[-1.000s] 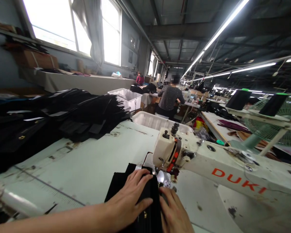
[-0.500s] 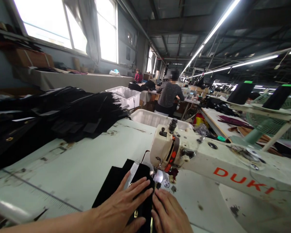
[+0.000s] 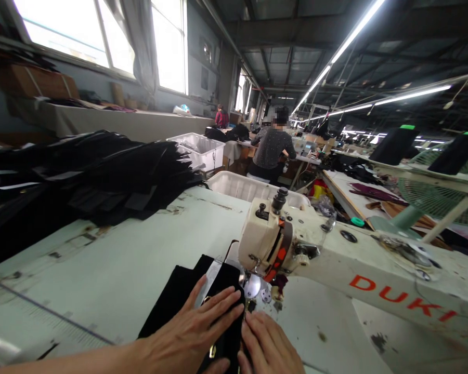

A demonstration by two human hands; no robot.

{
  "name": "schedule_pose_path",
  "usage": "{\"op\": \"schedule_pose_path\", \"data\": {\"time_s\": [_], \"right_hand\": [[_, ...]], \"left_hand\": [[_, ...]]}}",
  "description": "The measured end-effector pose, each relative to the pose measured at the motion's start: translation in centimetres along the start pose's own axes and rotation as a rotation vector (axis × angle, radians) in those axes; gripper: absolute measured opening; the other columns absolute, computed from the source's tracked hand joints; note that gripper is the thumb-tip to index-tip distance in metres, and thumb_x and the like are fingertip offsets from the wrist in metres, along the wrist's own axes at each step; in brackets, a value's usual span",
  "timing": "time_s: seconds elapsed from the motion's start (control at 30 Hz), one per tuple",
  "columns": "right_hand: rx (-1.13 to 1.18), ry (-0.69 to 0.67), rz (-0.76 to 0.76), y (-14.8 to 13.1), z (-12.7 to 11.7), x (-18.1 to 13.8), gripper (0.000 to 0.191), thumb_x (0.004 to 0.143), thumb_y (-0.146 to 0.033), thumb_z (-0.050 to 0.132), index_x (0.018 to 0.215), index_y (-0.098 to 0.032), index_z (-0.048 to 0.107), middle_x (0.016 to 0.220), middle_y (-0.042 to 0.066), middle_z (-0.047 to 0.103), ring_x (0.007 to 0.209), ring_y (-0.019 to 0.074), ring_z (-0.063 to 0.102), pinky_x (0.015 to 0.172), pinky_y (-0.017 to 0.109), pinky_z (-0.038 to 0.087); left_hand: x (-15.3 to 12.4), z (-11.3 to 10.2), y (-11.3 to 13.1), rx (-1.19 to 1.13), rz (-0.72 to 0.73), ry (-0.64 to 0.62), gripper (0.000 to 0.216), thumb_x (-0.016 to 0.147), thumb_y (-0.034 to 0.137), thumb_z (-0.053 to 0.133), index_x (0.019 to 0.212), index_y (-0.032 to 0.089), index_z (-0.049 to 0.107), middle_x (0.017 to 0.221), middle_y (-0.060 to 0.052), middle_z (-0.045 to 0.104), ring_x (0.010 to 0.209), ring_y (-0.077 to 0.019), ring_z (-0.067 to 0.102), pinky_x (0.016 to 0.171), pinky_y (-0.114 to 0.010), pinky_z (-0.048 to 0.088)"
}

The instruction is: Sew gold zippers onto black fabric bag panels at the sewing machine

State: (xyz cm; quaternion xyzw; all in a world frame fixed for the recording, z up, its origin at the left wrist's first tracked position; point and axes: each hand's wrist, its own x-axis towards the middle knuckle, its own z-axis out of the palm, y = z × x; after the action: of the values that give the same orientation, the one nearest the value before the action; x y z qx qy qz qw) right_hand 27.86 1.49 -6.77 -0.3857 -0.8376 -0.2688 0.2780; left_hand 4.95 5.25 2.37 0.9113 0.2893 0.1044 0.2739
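Observation:
A black fabric piece (image 3: 173, 293) with a pale strip (image 3: 208, 280) and gold metal fittings lies on the sewing machine table, its upper right corner by the needle area. My left hand (image 3: 197, 324) rests flat on top of it, fingers spread toward the machine. Along the fabric's right edge, my right hand (image 3: 271, 343) has its fingers drawn together, gripping that edge just in front of the needle area. The white sewing machine (image 3: 265, 239) has its head right above and beyond my fingertips. The machine's light shines on the metal plate there.
A large pile of black fabric pieces (image 3: 101, 176) covers the table's left rear. White plastic bins (image 3: 253, 189) stand beyond the table. Black thread cones (image 3: 393, 145) and a green fan (image 3: 432, 192) are at right. Another person (image 3: 273, 148) sits farther back, facing away.
The view has shifted slightly. Both hands and the black fabric piece have slid a little toward me, and the hands keep the same pose on the fabric.

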Motion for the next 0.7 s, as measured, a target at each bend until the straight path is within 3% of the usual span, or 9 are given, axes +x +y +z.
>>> {"op": "schedule_pose_path", "data": {"time_s": [0.23,0.5,0.7], "right_hand": [[0.018,-0.017,0.026,-0.1,0.2,-0.5,0.026,0.088,-0.029,0.054,0.107,-0.019,0.068,0.102,0.005,0.075,0.086,0.0208,0.073,0.072,0.028,0.062],[-0.017,-0.084,0.043,0.4,0.2,-1.0,0.046,0.086,-0.041,0.059,0.123,-0.014,0.063,0.118,0.006,0.07,0.098,0.024,0.071,0.079,0.031,0.061],[-0.003,-0.035,0.061,0.5,1.8,-2.3,0.051,0.088,-0.042,0.058,0.134,-0.02,0.057,0.115,0.004,0.071,0.095,0.0238,0.072,0.075,0.03,0.062]], "left_hand": [[-0.1,0.1,0.1,0.006,-0.001,-0.004,0.071,0.09,0.031,0.062,0.151,0.034,0.026,0.154,-0.007,0.033,0.14,-0.0362,0.032,0.112,-0.067,0.003],[0.3,-0.3,0.3,0.0,-0.048,-0.079,0.068,0.089,0.031,0.061,0.151,0.027,0.032,0.154,-0.012,0.034,0.142,-0.0359,0.029,0.112,-0.066,0.001],[0.1,-1.0,0.5,-0.028,-0.016,-0.023,0.068,0.089,0.03,0.064,0.149,0.034,0.034,0.152,-0.009,0.038,0.141,-0.0344,0.031,0.113,-0.065,0.003]]}}
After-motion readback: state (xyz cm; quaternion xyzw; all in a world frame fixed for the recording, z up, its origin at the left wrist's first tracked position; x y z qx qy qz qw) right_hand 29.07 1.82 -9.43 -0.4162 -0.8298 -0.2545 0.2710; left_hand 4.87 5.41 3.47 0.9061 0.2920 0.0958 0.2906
